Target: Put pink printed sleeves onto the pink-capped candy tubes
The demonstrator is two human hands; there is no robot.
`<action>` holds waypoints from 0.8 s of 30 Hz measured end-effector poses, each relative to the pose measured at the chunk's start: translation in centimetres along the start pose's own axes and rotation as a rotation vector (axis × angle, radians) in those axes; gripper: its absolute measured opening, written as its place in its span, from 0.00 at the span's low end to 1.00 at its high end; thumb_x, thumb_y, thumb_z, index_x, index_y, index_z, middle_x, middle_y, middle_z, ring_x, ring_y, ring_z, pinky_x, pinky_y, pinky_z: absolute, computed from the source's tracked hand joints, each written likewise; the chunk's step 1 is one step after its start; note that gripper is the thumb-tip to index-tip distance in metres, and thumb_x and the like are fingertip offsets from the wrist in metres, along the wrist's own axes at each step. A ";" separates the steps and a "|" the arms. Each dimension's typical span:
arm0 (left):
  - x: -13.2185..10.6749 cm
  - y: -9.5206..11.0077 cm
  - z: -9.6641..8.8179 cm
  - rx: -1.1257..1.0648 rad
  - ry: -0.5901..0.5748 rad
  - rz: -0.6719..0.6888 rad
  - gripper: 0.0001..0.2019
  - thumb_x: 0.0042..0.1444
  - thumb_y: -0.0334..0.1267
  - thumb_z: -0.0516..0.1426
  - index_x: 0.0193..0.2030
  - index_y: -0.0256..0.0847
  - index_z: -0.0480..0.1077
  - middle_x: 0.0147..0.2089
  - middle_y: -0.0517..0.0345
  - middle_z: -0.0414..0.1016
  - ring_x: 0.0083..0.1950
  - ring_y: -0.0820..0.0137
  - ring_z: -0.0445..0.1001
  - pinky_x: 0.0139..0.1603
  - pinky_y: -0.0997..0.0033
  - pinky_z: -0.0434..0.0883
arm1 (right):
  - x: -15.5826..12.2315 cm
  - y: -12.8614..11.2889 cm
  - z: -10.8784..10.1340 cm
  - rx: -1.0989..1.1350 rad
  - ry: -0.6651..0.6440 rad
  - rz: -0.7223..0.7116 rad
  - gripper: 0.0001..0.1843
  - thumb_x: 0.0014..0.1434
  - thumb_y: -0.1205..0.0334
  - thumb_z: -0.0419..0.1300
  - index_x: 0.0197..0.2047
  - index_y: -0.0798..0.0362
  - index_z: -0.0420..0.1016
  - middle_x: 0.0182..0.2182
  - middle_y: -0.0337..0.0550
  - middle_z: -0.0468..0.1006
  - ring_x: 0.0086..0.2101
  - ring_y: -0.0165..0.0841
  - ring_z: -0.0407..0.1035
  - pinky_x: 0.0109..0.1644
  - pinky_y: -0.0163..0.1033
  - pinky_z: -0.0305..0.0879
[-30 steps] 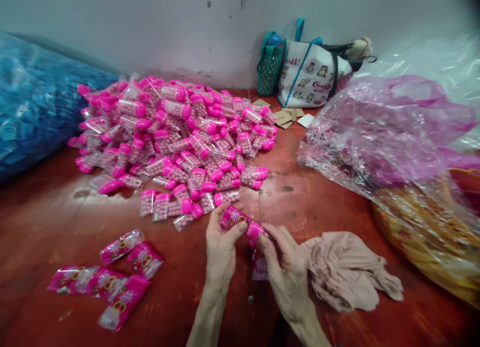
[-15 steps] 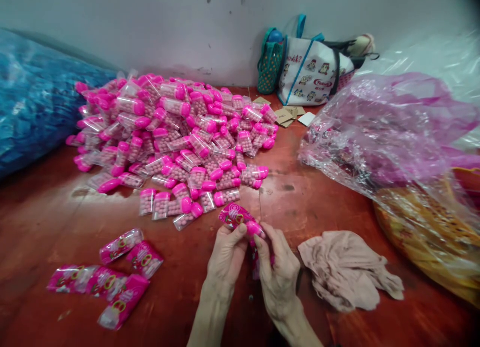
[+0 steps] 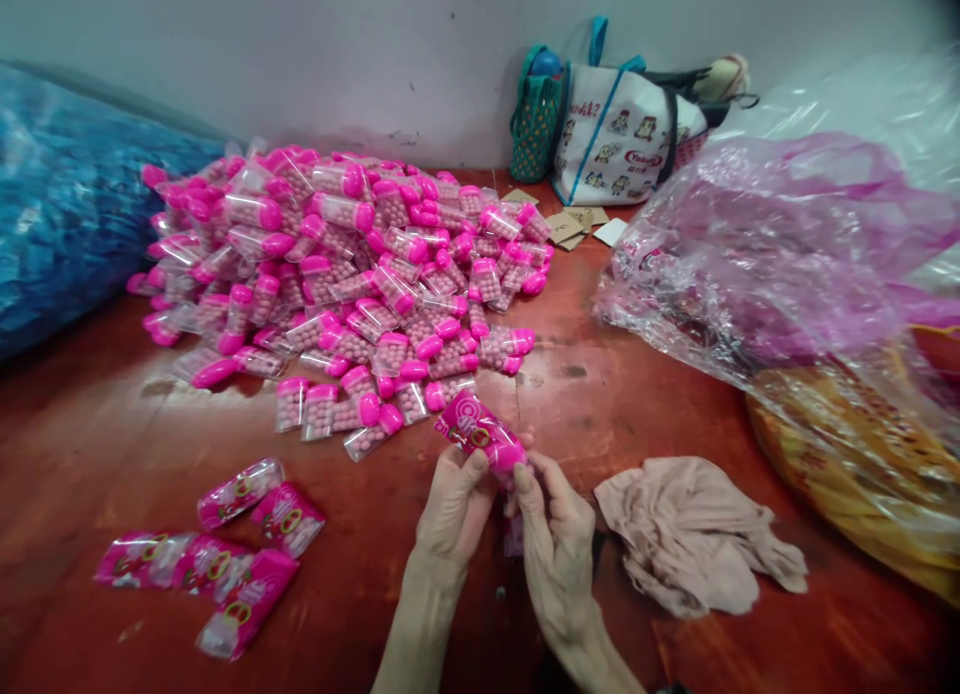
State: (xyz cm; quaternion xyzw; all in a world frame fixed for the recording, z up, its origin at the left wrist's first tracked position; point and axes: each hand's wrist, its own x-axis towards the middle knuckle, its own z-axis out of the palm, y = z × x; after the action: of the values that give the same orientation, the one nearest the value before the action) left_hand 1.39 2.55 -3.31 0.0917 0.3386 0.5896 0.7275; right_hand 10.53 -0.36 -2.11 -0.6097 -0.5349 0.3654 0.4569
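In front of me, both hands pinch a candy bottle [image 3: 509, 454] with a pink cap, partly inside a shiny pink printed sleeve [image 3: 472, 424]. My left hand [image 3: 456, 504] grips the sleeve with thumb and fingers from the left. On the right, my right hand [image 3: 556, 529] is closed on the bottle's near end, thumb by the cap. Fingers hide much of the bottle. Another bit of pink wrap [image 3: 513, 536] shows below, between the hands; whether it is separate I cannot tell. Several sleeved bottles [image 3: 247, 604] lie at the left.
A big heap of unsleeved candy bottles [image 3: 360, 264] fills the back left, beside a blue plastic sack [image 3: 67, 204]. To the right are a crumpled cloth [image 3: 697, 534], clear and pink plastic bags [image 3: 780, 244] and a yellow basket [image 3: 840, 474]. A tote bag [image 3: 622, 134] leans by the wall.
The printed sleeve now covers more of the bottle near the cap, and my right fingers have shifted slightly. The view has also moved a little.
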 end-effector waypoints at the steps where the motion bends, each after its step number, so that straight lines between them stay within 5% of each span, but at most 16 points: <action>1: 0.0 0.0 0.0 0.002 0.003 0.006 0.15 0.38 0.39 0.67 0.33 0.34 0.74 0.32 0.50 0.78 0.40 0.60 0.75 0.43 0.63 0.70 | 0.0 0.1 0.1 -0.031 0.030 -0.039 0.10 0.63 0.61 0.49 0.41 0.53 0.70 0.27 0.39 0.74 0.24 0.28 0.68 0.28 0.31 0.63; 9: 0.2 0.3 0.3 0.108 -0.054 -0.018 0.07 0.42 0.32 0.64 0.31 0.34 0.76 0.34 0.49 0.79 0.41 0.61 0.75 0.43 0.65 0.69 | 0.0 0.3 0.6 -0.214 0.116 -0.253 0.13 0.63 0.62 0.48 0.42 0.62 0.70 0.29 0.49 0.76 0.25 0.32 0.71 0.28 0.33 0.65; 13: -0.1 0.3 0.5 0.141 -0.091 -0.036 0.09 0.42 0.32 0.64 0.33 0.34 0.76 0.36 0.48 0.78 0.35 0.64 0.75 0.35 0.69 0.70 | 0.0 -0.1 0.1 -0.139 0.036 -0.086 0.15 0.63 0.58 0.48 0.42 0.60 0.69 0.23 0.43 0.73 0.20 0.30 0.66 0.24 0.33 0.62; 19: 0.1 0.3 0.2 0.130 0.055 0.003 0.10 0.43 0.37 0.63 0.31 0.33 0.74 0.24 0.56 0.74 0.18 0.77 0.65 0.14 0.79 0.59 | 0.3 -0.7 -0.7 0.077 -0.258 0.160 0.15 0.63 0.56 0.46 0.49 0.53 0.64 0.22 0.35 0.69 0.21 0.29 0.64 0.24 0.31 0.60; 24: 0.1 0.0 0.5 0.130 0.081 -0.003 0.07 0.47 0.35 0.61 0.30 0.32 0.72 0.20 0.60 0.70 0.17 0.79 0.62 0.16 0.80 0.61 | -0.1 -0.2 -0.1 0.065 -0.205 0.186 0.14 0.64 0.56 0.43 0.38 0.53 0.66 0.18 0.33 0.65 0.17 0.27 0.62 0.21 0.30 0.57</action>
State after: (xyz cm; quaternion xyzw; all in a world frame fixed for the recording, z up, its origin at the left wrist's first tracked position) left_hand 1.69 2.80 -2.97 0.1144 0.4054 0.5685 0.7067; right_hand 10.55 -0.46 -1.88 -0.6009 -0.5080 0.4834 0.3836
